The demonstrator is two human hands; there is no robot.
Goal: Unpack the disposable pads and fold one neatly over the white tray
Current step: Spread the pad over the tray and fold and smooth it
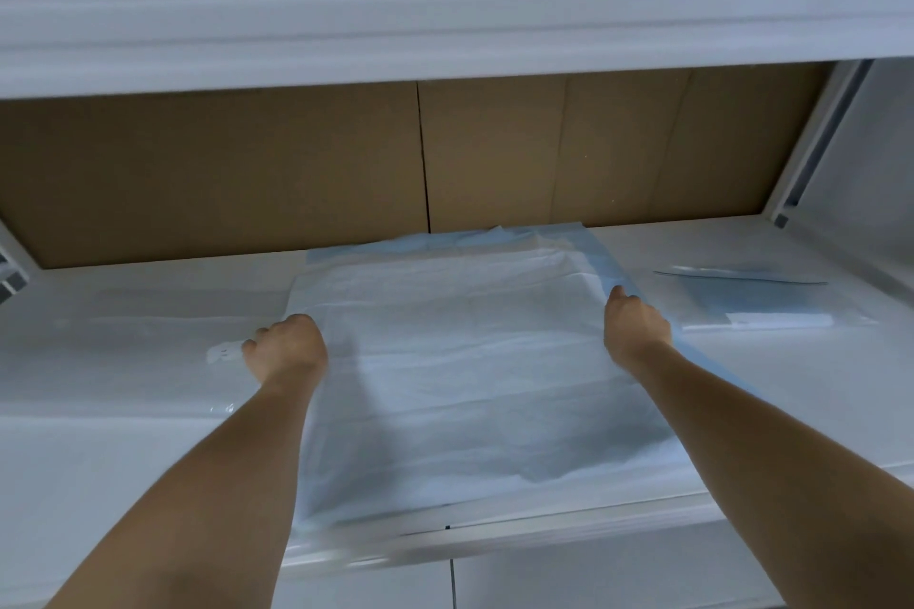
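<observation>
The pad (475,361) is spread flat over the white tray (494,529) at centre, gripped at its 9 o'clock edge by the left hand (287,346) and its 3 o'clock edge by the right hand (635,324), evidently so it can be pulled taut and squared, while the opened pack (752,302) is left at 2 o'clock.

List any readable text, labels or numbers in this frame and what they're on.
No readable text in this frame.
Pad: plain white with blue edges, no print visible.
Pack at right: a pale strip along its near edge, too blurred to tell if it is printed.
Cardboard behind: no markings visible.
</observation>
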